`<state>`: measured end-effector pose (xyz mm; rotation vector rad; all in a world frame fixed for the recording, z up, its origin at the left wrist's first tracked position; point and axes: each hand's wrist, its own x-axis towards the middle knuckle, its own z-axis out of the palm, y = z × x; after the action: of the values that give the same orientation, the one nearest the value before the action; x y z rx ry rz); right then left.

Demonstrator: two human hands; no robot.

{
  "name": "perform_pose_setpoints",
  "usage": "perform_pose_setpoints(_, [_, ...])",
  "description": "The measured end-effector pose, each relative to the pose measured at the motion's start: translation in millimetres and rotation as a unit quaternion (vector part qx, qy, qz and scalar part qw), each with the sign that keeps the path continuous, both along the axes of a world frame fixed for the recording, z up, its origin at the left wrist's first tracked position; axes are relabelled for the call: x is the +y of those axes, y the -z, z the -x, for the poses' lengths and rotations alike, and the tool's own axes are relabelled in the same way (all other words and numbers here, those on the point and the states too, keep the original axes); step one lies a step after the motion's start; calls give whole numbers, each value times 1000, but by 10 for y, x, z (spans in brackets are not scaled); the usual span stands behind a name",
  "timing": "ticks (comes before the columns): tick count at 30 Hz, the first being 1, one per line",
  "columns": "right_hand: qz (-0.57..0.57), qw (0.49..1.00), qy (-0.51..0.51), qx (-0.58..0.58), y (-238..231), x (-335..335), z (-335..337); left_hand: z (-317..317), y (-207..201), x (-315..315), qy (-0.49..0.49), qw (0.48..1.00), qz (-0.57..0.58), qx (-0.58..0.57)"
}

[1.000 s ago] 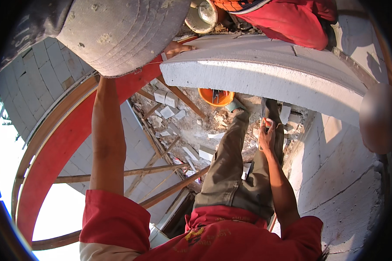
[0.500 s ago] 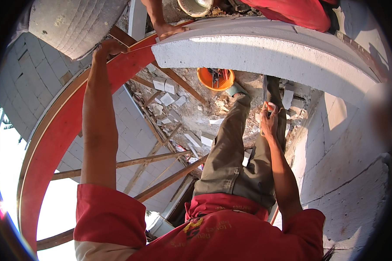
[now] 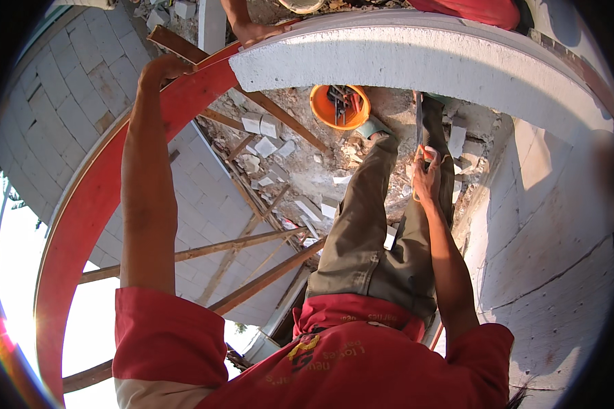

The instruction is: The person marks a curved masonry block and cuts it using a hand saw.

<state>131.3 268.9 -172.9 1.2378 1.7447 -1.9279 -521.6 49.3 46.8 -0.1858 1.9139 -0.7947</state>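
Wearing a red shirt (image 3: 368, 368) with yellow lettering on it, a person stretches the left hand (image 3: 165, 68) to the outer edge of a curved red board (image 3: 89, 218), near its upper end; its grip cannot be told. The right hand (image 3: 426, 178) hangs low, closed on a long-bladed tool (image 3: 419, 126) with an orange handle. Where the board's upper end meets a pale block (image 3: 402, 58), a co-worker's hand (image 3: 258, 33) rests. The grey cap seen at upper left half a second ago is out of view.

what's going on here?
The person's left hand is at the edge of a red curved board; their right hand holds a long-bladed, orange-handled tool low down. A co-worker's hand is by the end of a pale curved slab. Below, an orange bucket of tools sits on rubble-strewn ground.
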Motion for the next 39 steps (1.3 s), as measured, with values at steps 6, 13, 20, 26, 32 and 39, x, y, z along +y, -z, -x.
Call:
perform_pose_setpoints(6, [-24,1000,-4,2,-85,-69,151,25,-121,-25,32,999,38,2])
perform_pose_setpoints(13, [12,998,33,-45,30,-95,9,-32,-50,125,27,999,37,9])
perform_pose_setpoints(20, [-77,996,-14,-47,-399,78,423,-81,-134,175,6,1000,18,19])
perform_pose_setpoints(26, [-54,996,-6,-73,-465,119,473,-152,-174,363,-39,999,23,11])
perform_pose_setpoints(32, [-74,996,-21,-42,-431,78,465,-128,-230,308,6,999,36,19])
perform_pose_setpoints(39, [-99,995,-11,-10,-176,-90,220,-160,-236,368,30,998,45,15])
